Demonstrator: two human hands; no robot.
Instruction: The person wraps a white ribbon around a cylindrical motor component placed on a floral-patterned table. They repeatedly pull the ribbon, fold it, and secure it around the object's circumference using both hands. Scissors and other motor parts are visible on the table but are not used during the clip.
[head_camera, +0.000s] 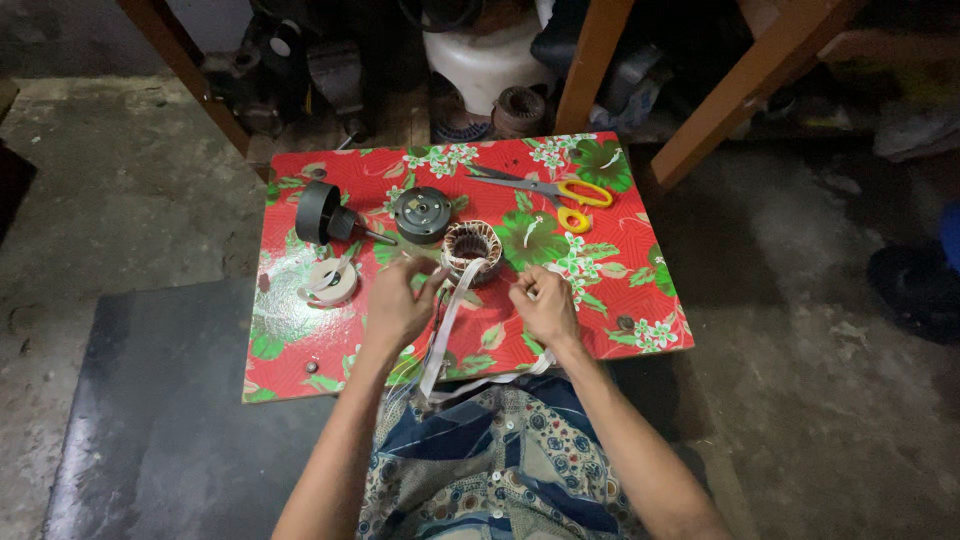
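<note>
A round motor stator with copper windings (471, 250) lies on a low table covered in red flowered cloth (620, 270). A white tape strip (447, 330) runs from the stator down over the table's near edge. My left hand (398, 308) pinches this strip just below the stator. My right hand (543, 305) is to the right of the stator with its fingers curled; a thin strand seems held in them, but I cannot tell for sure.
Yellow-handled scissors (560, 192) lie at the table's far side. A grey motor cover (422, 214), a dark rotor with shaft (328, 213) and a roll of white tape (331, 281) sit at left. Wooden legs (745, 85) and motor parts stand behind on the concrete floor.
</note>
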